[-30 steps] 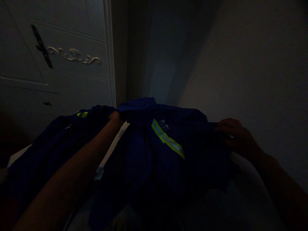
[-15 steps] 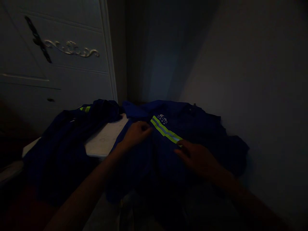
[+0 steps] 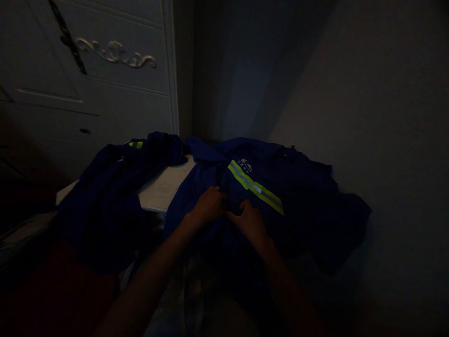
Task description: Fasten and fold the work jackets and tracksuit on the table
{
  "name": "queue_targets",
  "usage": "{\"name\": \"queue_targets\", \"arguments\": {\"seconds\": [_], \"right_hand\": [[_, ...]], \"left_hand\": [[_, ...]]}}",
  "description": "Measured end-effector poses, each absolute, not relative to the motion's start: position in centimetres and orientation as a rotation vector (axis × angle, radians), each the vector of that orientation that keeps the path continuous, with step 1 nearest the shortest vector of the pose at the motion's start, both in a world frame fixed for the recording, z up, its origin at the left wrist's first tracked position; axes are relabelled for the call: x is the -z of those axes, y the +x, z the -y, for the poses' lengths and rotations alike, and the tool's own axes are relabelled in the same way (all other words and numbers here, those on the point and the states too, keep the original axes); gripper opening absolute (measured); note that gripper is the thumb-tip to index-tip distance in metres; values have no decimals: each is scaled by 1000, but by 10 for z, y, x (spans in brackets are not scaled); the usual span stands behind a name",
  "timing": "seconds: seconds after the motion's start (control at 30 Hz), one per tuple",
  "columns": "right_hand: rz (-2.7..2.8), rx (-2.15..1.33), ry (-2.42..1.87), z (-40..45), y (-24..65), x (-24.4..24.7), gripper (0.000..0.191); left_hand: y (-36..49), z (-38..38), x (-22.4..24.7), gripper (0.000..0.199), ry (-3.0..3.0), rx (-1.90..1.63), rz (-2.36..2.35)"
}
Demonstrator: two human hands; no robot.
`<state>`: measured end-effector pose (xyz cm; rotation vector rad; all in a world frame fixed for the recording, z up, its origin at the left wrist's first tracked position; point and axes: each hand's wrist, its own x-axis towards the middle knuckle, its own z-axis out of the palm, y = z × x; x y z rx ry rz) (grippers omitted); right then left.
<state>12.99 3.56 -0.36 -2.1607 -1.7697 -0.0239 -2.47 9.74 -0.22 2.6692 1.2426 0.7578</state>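
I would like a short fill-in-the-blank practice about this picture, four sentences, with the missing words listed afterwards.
1. The left hand and the right hand are close together at a ____ garment.
2. The logo beside the bright strip is printed in ____.
3. A second garment lies on the ____ side of the picture.
4. The pale door has a dark ____ next to its scroll ornament.

Missing words: blue; white; left; handle.
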Motion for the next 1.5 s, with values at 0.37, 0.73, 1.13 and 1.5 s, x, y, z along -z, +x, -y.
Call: {"name": "queue_targets", "arguments": {"seconds": [0.37,0.73,1.13,1.5], "right_hand": [[1733,-251,-1727,-40,129,-7,8],[1414,-902,-1134,-59,104,-52,18],[1647,-667,-1150,-68,109,-64,36],[1898,-83,-1227,-49,109,-71,27]], "left_hand": [[-32,-100,0,18,1833,-1292,-1231],[-63,-65,-30,21,2105,-1576,-1267],[-47,-72,-34,9,1725,-1652,-945],[-43,-62,-35,15,1909,-1691,-1059]]}}
